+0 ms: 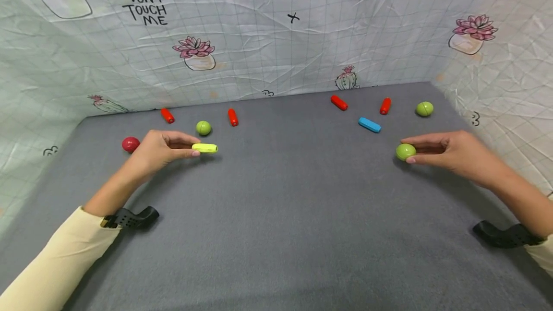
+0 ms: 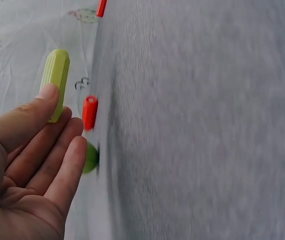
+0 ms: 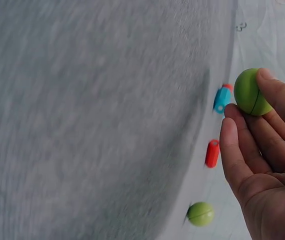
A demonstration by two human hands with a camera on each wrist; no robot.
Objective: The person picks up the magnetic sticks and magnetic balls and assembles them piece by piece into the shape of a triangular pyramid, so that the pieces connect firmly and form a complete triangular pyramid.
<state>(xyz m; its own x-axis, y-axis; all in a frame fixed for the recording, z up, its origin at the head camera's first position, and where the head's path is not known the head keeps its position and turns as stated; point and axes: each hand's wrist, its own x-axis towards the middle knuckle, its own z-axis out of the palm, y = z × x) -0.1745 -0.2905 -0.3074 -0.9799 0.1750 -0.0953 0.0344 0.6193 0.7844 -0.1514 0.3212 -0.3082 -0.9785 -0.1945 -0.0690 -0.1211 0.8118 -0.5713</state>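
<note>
On the gray mat (image 1: pixel 281 215), head view: your left hand (image 1: pixel 157 150) pinches one end of the yellow stick (image 1: pixel 205 148); the stick pokes out past your fingertips toward the mat's middle, lying level, low over the mat. Just behind it sits a green ball (image 1: pixel 203 127), a red ball (image 1: pixel 130 144) lies beside your hand on the outer side, and two red sticks (image 1: pixel 167 115) lie further back near the cloth wall (image 1: pixel 259 37). Your right hand (image 1: pixel 449 150) pinches the green bead (image 1: pixel 405 151) at the fingertips, bead on the inner side of the hand, low at the mat; contact with the mat unclear. Behind it: a blue stick (image 1: pixel 369 125), two more red sticks, and another green ball well apart near the far corner.

Left wrist view: thumb on the yellow stick (image 2: pixel 55 82), fingers (image 2: pixel 65 170) loosely curved under it; most of the stick sticks out beyond the thumb tip. A red stick (image 2: pixel 89 112) and a green ball (image 2: pixel 89 157) show just past the fingers, on the mat.

Right wrist view, blurry: the green bead (image 3: pixel 250 92) is held between thumb and fingertips at the end of your hand (image 3: pixel 267 165), other fingers relaxed. The blue stick (image 3: pixel 222 99), a red stick (image 3: pixel 212 153) and a green ball (image 3: pixel 200 213) lie beyond, apart from the hand.
</note>
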